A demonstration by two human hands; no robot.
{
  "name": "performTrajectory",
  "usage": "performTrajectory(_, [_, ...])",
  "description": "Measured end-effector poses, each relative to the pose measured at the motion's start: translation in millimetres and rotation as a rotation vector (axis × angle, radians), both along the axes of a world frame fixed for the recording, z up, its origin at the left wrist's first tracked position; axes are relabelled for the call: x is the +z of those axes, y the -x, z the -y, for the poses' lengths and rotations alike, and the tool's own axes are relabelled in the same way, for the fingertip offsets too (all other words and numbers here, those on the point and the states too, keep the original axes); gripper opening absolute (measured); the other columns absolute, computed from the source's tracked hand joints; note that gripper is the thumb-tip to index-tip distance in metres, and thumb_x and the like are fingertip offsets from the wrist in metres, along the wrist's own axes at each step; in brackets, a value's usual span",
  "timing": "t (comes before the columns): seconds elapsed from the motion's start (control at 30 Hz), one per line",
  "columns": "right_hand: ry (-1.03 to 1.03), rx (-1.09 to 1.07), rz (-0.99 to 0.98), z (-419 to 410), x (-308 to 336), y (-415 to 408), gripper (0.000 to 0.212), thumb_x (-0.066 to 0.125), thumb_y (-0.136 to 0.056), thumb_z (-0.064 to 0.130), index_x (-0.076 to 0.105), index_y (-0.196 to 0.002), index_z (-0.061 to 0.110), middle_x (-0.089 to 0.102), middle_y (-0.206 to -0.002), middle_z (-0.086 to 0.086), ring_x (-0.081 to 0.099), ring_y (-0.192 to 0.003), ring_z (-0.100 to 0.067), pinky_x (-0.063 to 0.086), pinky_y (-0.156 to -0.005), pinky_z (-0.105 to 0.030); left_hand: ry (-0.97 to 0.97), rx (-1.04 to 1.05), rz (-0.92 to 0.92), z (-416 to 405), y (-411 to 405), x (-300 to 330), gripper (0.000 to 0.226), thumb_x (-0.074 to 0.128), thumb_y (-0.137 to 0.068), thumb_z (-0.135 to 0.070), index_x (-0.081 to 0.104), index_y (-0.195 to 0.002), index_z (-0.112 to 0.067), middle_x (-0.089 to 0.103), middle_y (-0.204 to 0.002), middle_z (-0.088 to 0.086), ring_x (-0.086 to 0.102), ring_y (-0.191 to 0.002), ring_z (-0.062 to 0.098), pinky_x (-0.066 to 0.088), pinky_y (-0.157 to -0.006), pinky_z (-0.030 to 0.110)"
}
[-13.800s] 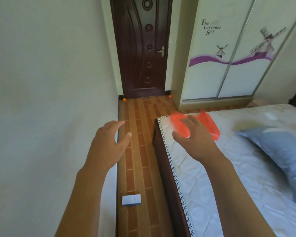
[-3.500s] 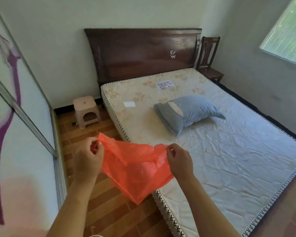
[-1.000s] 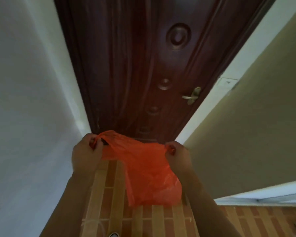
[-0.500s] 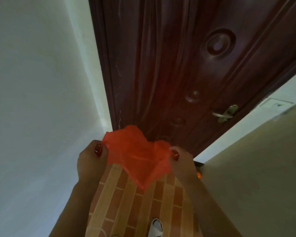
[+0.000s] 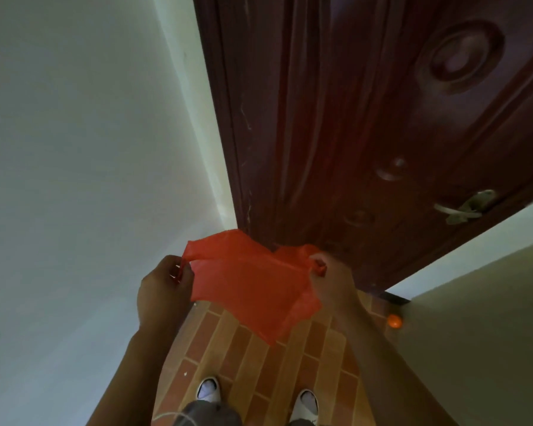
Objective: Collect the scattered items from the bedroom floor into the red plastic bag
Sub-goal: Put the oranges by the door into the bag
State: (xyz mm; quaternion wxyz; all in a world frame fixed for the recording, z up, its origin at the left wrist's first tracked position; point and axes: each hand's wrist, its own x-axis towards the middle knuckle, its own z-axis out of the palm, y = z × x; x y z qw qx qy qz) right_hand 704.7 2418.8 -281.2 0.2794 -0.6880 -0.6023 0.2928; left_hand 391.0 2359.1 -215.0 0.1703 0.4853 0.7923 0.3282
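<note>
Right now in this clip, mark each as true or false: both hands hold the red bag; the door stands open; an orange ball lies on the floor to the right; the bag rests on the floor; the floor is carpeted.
1. Both hands hold the red bag. True: the left hand and right hand each pinch a handle.
2. The door stands open. False: it looks closed.
3. An orange ball lies on the floor to the right. True.
4. The bag rests on the floor. False: it hangs in the air.
5. The floor is carpeted. False: it has a brick-like tile pattern.
</note>
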Motion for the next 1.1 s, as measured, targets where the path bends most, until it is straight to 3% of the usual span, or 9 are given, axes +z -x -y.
performTrajectory(0.13, [-0.035,-0.032,0.039,-8,-10,32,0.031,0.073,-0.08,-0.001,0.075,-0.107,0.013,0.077,-0.102,-0.007,0.071,-0.098,-0.027,0.054,-0.087,-0.038,0.03,-0.048,0.029,-15,31,-10,0.005,0.063,-0.096,-0.025,0.066,-0.093,-0.028,0.063,-0.068,-0.009,0.06,-0.061,0.009,0.04,-0.056,0.025])
performTrajectory(0.3, [0.034,-0.079,0.049,-15,-36,76,0.032,0.071,-0.081,-0.001,0.075,-0.108,0.015,0.076,-0.1,-0.005,0.071,-0.092,-0.024,0.055,-0.085,-0.037,0.093,-0.139,0.05,-42,79,-42,0.005,0.061,-0.097,-0.028,0.066,-0.098,-0.03,0.063,-0.07,-0.012,0.061,-0.063,0.008,0.046,-0.059,0.027])
performTrajectory(0.47, [0.119,-0.062,0.085,-38,-70,105,0.03,0.068,-0.087,0.004,0.074,-0.113,0.019,0.068,-0.089,0.004,0.058,-0.075,-0.009,0.042,-0.069,-0.023,0.145,-0.204,0.051,-74,108,-93,0.009,0.061,-0.098,-0.029,0.062,-0.094,-0.038,0.062,-0.069,-0.013,0.06,-0.063,0.006,0.045,-0.059,0.029])
performTrajectory(0.53, [0.144,-0.068,0.109,-50,-90,113,0.03,0.067,-0.088,0.004,0.074,-0.113,0.017,0.068,-0.091,0.003,0.056,-0.078,-0.009,0.037,-0.068,-0.02,0.175,-0.225,0.032,-87,113,-118,0.008,0.061,-0.097,-0.029,0.062,-0.095,-0.037,0.061,-0.067,-0.011,0.059,-0.062,0.007,0.047,-0.057,0.03])
performTrajectory(0.63, [0.164,-0.058,0.112,-76,-133,122,0.029,0.067,-0.088,0.005,0.075,-0.112,0.018,0.074,-0.103,-0.001,0.059,-0.085,-0.009,0.04,-0.076,-0.02,0.224,-0.226,0.011,-111,118,-161,0.008,0.061,-0.097,-0.028,0.065,-0.102,-0.032,0.061,-0.07,-0.012,0.061,-0.064,0.01,0.053,-0.06,0.034])
performTrajectory(0.77, [0.226,-0.052,0.093,-113,-205,129,0.026,0.065,-0.093,0.008,0.074,-0.116,0.016,0.074,-0.107,-0.001,0.061,-0.088,-0.012,0.042,-0.077,-0.022,0.291,-0.206,-0.006,-144,120,-227,0.012,0.061,-0.096,-0.027,0.065,-0.106,-0.032,0.063,-0.076,-0.013,0.063,-0.071,0.016,0.048,-0.062,0.03])
performTrajectory(0.93, [0.292,-0.019,0.082,-149,-293,130,0.03,0.065,-0.091,0.01,0.073,-0.119,0.017,0.073,-0.113,-0.001,0.067,-0.098,-0.018,0.047,-0.081,-0.025,0.374,-0.225,-0.033,-180,118,-312,0.014,0.059,-0.095,-0.032,0.064,-0.109,-0.034,0.066,-0.082,-0.014,0.066,-0.075,0.016,0.058,-0.072,0.038])
performTrajectory(1.1, [0.278,0.011,0.113,-180,-364,120,0.033,0.066,-0.09,0.008,0.073,-0.121,0.019,0.073,-0.115,0.001,0.068,-0.1,-0.016,0.048,-0.085,-0.024,0.392,-0.212,-0.035,-212,107,-391,0.018,0.059,-0.095,-0.032,0.065,-0.111,-0.034,0.065,-0.081,-0.015,0.064,-0.072,0.012,0.055,-0.068,0.034])
